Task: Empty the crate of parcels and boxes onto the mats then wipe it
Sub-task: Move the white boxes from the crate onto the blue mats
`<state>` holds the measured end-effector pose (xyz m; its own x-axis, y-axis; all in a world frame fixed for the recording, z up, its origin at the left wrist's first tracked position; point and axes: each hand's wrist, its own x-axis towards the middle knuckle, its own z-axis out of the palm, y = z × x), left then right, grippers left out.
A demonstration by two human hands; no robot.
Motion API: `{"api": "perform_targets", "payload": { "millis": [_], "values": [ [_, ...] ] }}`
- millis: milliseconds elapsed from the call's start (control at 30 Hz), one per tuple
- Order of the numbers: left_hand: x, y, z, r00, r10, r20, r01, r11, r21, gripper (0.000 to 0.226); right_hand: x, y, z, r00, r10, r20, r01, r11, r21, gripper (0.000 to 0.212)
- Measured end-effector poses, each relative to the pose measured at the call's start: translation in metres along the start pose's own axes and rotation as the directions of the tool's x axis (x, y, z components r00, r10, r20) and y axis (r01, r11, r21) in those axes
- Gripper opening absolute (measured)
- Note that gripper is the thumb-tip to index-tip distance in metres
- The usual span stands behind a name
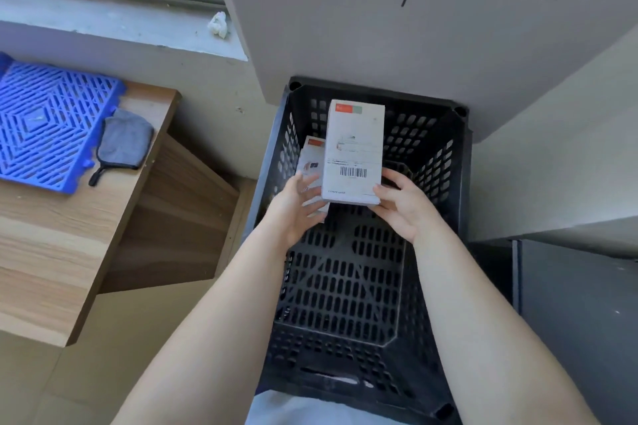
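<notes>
Black perforated crate (pixel 348 286) sits on the floor at centre, its far end tucked under a grey slab with black marker strokes (pixel 414 10). Crate floor is mostly bare.

Both hands reach down into the crate. Right hand (pixel 404 207) grips the near right corner of a white box (pixel 354 152): thumb on the printed face, fingers curled beneath. The box is raised and tilted, barcode label facing up. Left hand (pixel 297 207) is spread, fingers loosely apart, against the near left edge of the same box and over a second white box (pixel 312 166) that lies lower, against the crate's left wall. Cannot tell whether the left hand actually clasps either box.

To the left, a wooden desk (pixel 69 235) carries a blue lattice mat (pixel 45 121) at its far left. A grey cloth (pixel 124 141) with a black loop lies just beside the mat's right edge, overlapping it slightly. No parcels on the visible part of the mat.

A crumpled white scrap (pixel 218 24) rests on the window ledge, far left.
</notes>
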<state>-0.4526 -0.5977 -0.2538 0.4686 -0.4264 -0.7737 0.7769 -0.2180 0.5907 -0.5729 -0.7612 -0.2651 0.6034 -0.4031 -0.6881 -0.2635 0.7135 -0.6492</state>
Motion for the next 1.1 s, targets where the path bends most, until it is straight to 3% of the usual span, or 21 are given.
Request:
{"api": "perform_targets", "payload": {
  "millis": [100, 233, 400, 533, 833, 1100],
  "values": [
    [-0.016, 0.015, 0.008, 0.992, 0.114, 0.056, -0.118, 0.991, 0.067, 0.034, -0.022, -0.021, 0.003, 0.996, -0.074, 0.051, 0.073, 0.997, 0.014, 0.039],
    [-0.046, 0.032, 0.007, 0.949, 0.296, 0.109, -0.304, 0.95, 0.066, 0.042, -0.051, -0.046, 0.022, 0.975, -0.162, 0.15, 0.165, 0.986, -0.011, 0.042],
    [-0.102, 0.051, -0.008, 0.87, 0.492, 0.036, -0.492, 0.87, -0.029, 0.037, -0.086, -0.064, 0.071, 0.894, -0.317, 0.316, 0.352, 0.934, -0.061, 0.041],
    [-0.151, 0.06, -0.037, 0.798, 0.591, -0.113, -0.6, 0.797, -0.066, 0.021, -0.104, -0.055, 0.123, 0.837, -0.359, 0.413, 0.414, 0.909, -0.05, 0.041],
    [-0.231, 0.056, -0.168, 0.671, 0.641, -0.374, -0.726, 0.67, -0.155, 0.023, -0.163, 0.009, 0.252, 0.723, -0.279, 0.632, 0.429, 0.899, -0.093, 0.052],
    [-0.306, 0.055, -0.355, 0.606, 0.672, -0.426, -0.786, 0.589, -0.189, 0.032, -0.226, 0.119, 0.412, 0.689, -0.282, 0.668, 0.457, 0.884, -0.099, 0.041]
  ]
}}
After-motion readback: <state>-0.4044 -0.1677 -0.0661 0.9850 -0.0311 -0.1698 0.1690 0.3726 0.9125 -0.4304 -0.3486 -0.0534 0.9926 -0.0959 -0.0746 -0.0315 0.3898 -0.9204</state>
